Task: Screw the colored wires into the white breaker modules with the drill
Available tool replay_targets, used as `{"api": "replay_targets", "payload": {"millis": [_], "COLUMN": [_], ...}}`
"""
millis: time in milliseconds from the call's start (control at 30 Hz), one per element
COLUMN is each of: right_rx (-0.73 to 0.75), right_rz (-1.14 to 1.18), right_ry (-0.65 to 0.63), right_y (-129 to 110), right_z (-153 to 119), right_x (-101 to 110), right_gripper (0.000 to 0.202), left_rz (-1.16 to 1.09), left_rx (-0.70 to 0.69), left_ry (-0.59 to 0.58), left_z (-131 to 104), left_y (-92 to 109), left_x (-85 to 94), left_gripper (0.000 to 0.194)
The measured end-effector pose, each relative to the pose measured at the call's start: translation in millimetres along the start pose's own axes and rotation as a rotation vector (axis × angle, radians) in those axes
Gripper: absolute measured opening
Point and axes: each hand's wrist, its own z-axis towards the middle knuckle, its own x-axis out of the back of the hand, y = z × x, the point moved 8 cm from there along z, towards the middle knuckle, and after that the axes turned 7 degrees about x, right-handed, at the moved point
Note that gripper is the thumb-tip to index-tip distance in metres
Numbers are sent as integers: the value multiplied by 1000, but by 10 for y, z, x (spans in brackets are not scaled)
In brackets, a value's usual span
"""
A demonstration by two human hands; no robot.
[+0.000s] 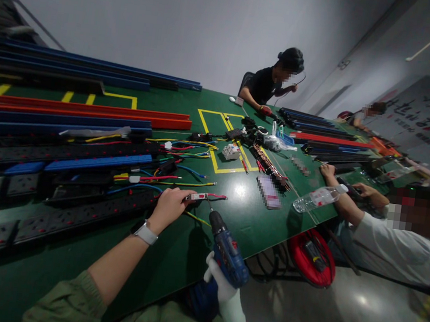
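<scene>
My bare left hand (171, 209), with a watch at the wrist, grips a small white module (197, 197) with a red part; a red wire (218, 197) runs from its right end. My right hand (222, 285), in a white glove, is wrapped round the handle of a blue cordless drill (228, 249). The thin bit points up and left, its tip close to the module; whether they touch is unclear. Black socket strips (87, 213) lie to the left of my left hand, with coloured wires (192, 183) coming out of their right ends.
Blue and orange rails (134, 117) lie at the left. White connector blocks (232, 151), a tool bundle and a phone-like card (269, 191) are mid-table. A water bottle (318, 199) lies near a person's arm at the right edge. Another person sits across the table.
</scene>
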Motion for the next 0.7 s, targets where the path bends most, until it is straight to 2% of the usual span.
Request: {"api": "replay_targets", "payload": {"millis": [200,700], "right_rx": [-12,3], "right_rz": [11,-21], "right_ry": [41,4], "right_y": [-34,42], "right_z": [-23,7], "right_x": [11,27], "right_gripper": [28,26], "left_rz": [19,23], "left_rx": [4,2], "left_ry": [3,-11], "left_z": [-1,-1], "left_y": [-9,-11], "left_x": [-4,-10], "left_gripper": [34,34]}}
